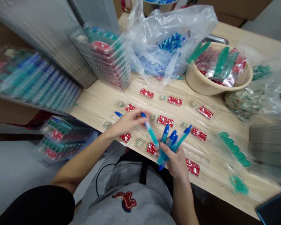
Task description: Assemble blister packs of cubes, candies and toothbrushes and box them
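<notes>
Head view | left hand (128,122) closed lightly, single blue pen (150,132) pinched by its top end, lower end reaching the right hand (175,161) | right hand closed round bundle of blue pens (170,142), fanned above its fingers | red packets (165,121) laid on desk (96,103) just beyond both hands | beige bowl (198,87) well beyond right hand

Bench (103,103): light wood-grain top, running from lower right to upper left.

Lying flat on it, in loose rows across the middle: clear blister trays (165,120), each with a red-and-white card insert. Several have a small square piece beside the card.

- Far left: stack of filled blister packs (110,59), standing on the bench edge.
- Far centre: clear plastic bag (168,28), blue items inside.
- Far right: beige basin (201,87), green and red packs in it.
- Right: row of green caps (234,150) under clear film, then a grey card stack (269,143).
- Near right corner: dark flat device (273,207), partly cut off.
</notes>
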A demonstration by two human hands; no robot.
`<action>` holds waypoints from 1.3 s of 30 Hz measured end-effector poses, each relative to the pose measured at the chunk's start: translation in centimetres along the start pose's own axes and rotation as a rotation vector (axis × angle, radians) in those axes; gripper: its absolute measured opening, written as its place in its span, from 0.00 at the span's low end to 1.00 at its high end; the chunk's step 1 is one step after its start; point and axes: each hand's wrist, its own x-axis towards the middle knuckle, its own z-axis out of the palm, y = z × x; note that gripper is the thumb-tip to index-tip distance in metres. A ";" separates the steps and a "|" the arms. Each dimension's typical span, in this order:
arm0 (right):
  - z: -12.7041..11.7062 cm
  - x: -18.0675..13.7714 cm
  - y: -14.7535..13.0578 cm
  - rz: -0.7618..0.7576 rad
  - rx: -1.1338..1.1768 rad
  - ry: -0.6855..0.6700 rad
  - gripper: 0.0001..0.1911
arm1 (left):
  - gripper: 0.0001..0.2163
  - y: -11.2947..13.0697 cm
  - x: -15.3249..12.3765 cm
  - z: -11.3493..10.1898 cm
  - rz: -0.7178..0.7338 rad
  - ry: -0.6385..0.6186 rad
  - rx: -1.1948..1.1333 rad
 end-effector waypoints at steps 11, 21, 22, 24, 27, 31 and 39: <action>-2.3 -0.7 -0.3 0.026 0.105 0.043 0.19 | 0.07 -1.9 8.4 -9.0 0.184 0.204 0.633; -2.3 -0.7 -0.2 0.012 0.157 0.049 0.17 | 0.12 -2.7 8.2 -9.6 0.290 0.135 1.033; -2.2 -0.7 -0.3 0.014 0.169 0.051 0.17 | 0.12 -2.5 7.8 -8.9 0.306 0.149 1.040; -1.9 -0.9 -0.5 0.020 0.186 0.037 0.17 | 0.12 -2.0 6.4 -6.6 0.330 0.137 0.969; -1.5 -1.1 -0.9 0.019 0.186 -0.017 0.17 | 0.10 -0.8 3.4 -1.2 0.238 -0.054 0.632; -1.3 -1.4 -0.8 0.012 0.162 -0.095 0.16 | 0.11 0.7 0.1 5.7 -0.088 -0.338 0.082; -5.5 -2.1 0.7 -0.014 0.209 -0.029 0.15 | 0.14 0.0 0.1 2.8 -0.010 0.117 -0.056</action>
